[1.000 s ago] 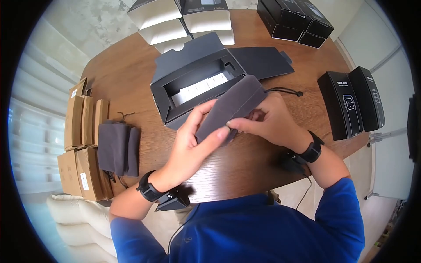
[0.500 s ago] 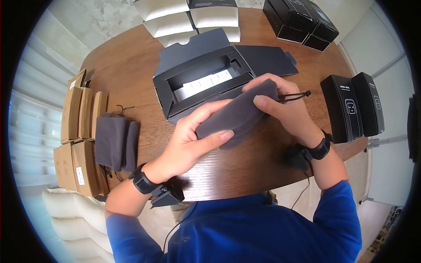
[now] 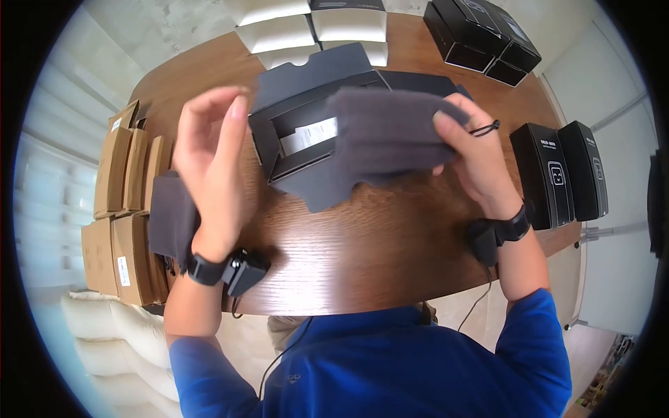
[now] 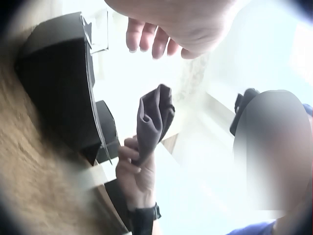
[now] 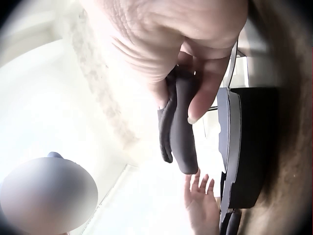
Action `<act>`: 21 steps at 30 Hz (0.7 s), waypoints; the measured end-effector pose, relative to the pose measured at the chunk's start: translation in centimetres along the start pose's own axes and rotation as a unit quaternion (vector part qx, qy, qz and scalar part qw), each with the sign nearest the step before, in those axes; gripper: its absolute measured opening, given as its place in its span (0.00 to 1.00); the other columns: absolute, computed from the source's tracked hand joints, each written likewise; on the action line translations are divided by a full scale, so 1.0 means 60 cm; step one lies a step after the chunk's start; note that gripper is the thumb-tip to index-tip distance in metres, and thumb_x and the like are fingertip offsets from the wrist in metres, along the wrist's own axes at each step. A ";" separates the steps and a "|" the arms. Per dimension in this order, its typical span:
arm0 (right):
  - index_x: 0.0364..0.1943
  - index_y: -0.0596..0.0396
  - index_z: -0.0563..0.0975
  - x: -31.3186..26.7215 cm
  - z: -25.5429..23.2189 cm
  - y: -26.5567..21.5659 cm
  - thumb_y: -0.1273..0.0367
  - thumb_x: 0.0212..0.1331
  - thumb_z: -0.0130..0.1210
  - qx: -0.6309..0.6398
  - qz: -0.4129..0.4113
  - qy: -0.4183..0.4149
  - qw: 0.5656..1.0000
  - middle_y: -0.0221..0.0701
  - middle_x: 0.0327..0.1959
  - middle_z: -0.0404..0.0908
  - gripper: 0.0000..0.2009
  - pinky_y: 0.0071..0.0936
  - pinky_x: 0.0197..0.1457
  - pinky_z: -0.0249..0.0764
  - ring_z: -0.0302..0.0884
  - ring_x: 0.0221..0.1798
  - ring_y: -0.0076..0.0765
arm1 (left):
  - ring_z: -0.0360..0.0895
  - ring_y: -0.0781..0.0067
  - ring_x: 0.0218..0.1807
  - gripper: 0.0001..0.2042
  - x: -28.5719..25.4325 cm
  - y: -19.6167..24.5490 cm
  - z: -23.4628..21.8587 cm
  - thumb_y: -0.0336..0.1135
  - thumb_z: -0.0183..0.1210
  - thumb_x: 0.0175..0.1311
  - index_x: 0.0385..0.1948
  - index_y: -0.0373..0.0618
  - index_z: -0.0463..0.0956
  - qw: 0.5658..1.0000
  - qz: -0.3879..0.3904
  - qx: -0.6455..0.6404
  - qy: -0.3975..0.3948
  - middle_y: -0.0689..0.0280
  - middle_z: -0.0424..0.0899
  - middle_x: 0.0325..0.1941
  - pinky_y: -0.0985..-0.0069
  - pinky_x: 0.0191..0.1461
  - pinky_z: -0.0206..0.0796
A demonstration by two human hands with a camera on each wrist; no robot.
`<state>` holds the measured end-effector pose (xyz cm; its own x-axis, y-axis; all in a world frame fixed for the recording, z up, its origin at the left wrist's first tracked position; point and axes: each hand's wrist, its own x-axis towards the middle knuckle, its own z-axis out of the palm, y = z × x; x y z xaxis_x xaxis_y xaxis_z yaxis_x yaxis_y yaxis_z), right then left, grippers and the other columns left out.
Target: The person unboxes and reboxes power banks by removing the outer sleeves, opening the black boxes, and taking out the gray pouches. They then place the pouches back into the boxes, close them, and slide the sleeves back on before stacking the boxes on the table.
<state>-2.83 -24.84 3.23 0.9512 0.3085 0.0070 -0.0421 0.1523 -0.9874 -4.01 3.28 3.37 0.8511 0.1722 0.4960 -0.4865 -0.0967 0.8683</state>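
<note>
The right hand pinches the drawstring end of a dark grey cloth pouch, thumb on top, and holds it over the right part of an open black box. To the left of the box, the left hand is raised with loosely bent fingers and holds nothing. In the left wrist view the pouch stands up from the right hand, apart from the left hand. The right wrist view shows the pouch between thumb and fingers of the right hand.
A white printed piece lies inside the box. Folded grey pouches and brown cartons stand at the left. Two upright black boxes are at the right, more black boxes at the back right, and white-sided boxes behind.
The left hand has let go of the pouch and moved left and up. The right hand has shifted slightly right with the pouch, which now spreads flatter over the box.
</note>
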 end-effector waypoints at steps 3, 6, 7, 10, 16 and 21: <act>0.40 0.54 0.74 0.011 -0.008 0.003 0.65 0.61 0.59 0.015 -0.069 0.101 0.992 0.29 0.35 0.81 0.09 0.18 0.27 0.75 0.79 0.34 0.20 | 0.65 0.66 0.57 0.31 0.012 -0.041 -0.004 0.46 0.65 0.56 0.56 0.37 0.64 0.990 -0.096 0.102 0.026 0.55 0.67 0.60 0.70 0.63 0.57; 0.40 0.55 0.74 0.017 -0.017 0.006 0.65 0.61 0.59 -0.020 -0.134 0.142 0.981 0.30 0.35 0.81 0.10 0.18 0.28 0.76 0.78 0.34 0.21 | 0.65 0.61 0.62 0.32 -0.002 -0.044 0.010 0.40 0.66 0.54 0.59 0.38 0.61 0.973 -0.198 0.088 -0.075 0.53 0.65 0.62 0.70 0.64 0.58; 0.40 0.57 0.74 0.017 -0.018 0.004 0.68 0.61 0.59 -0.042 -0.166 0.144 0.975 0.32 0.36 0.81 0.09 0.19 0.31 0.77 0.79 0.34 0.22 | 0.65 0.61 0.62 0.32 -0.005 -0.049 0.009 0.40 0.66 0.54 0.59 0.38 0.61 0.973 -0.199 0.088 -0.075 0.53 0.65 0.62 0.70 0.64 0.58; 0.40 0.60 0.74 0.012 -0.013 0.001 0.74 0.60 0.58 -0.080 -0.230 0.128 0.961 0.33 0.37 0.81 0.07 0.19 0.35 0.78 0.79 0.36 0.23 | 0.66 0.62 0.61 0.31 -0.011 -0.060 0.008 0.32 0.62 0.53 0.60 0.39 0.61 0.968 -0.125 0.177 -0.125 0.53 0.67 0.62 0.70 0.64 0.59; 0.37 0.60 0.79 0.005 -0.003 0.001 0.82 0.51 0.59 -0.256 -0.373 -0.066 0.890 0.35 0.40 0.82 0.09 0.25 0.47 0.76 0.80 0.45 0.31 | 0.66 0.73 0.59 0.28 -0.010 -0.039 0.014 0.25 0.52 0.51 0.60 0.40 0.64 0.953 -0.149 0.056 -0.259 0.63 0.69 0.58 0.78 0.63 0.56; 0.33 0.56 0.80 0.000 0.012 -0.007 0.85 0.36 0.58 -0.376 -0.376 -0.128 0.837 0.32 0.40 0.83 0.16 0.31 0.49 0.75 0.79 0.44 0.41 | 0.73 0.72 0.53 0.23 -0.001 -0.027 0.011 0.29 0.38 0.59 0.59 0.37 0.65 0.913 -0.321 -0.198 -0.158 0.58 0.73 0.56 0.76 0.58 0.66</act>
<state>-3.02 -24.22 3.78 0.5211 0.5965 0.6104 0.8355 -0.2104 -0.5077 -3.17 2.79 1.94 0.9697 -0.2292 -0.0841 0.1522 0.2980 0.9423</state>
